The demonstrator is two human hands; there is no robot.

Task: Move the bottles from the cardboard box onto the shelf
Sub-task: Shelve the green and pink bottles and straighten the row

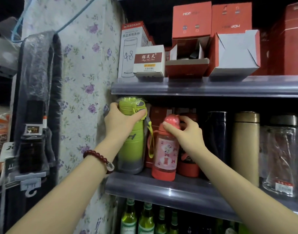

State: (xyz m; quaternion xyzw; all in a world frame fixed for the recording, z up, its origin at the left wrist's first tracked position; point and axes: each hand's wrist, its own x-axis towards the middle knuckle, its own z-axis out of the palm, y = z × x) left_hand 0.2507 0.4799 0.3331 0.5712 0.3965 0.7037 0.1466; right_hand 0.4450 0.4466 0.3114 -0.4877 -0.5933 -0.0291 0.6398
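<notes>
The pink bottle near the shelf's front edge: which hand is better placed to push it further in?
The right hand, probably. It already grips the pink bottle by its cap, at the front edge of the shelf. The left hand is wrapped around the green bottle beside it.

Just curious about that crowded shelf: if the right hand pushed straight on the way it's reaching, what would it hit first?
Probably the dark red flask right behind the pink plastic children's bottle that the right hand grips; depth is hard to judge.
</notes>
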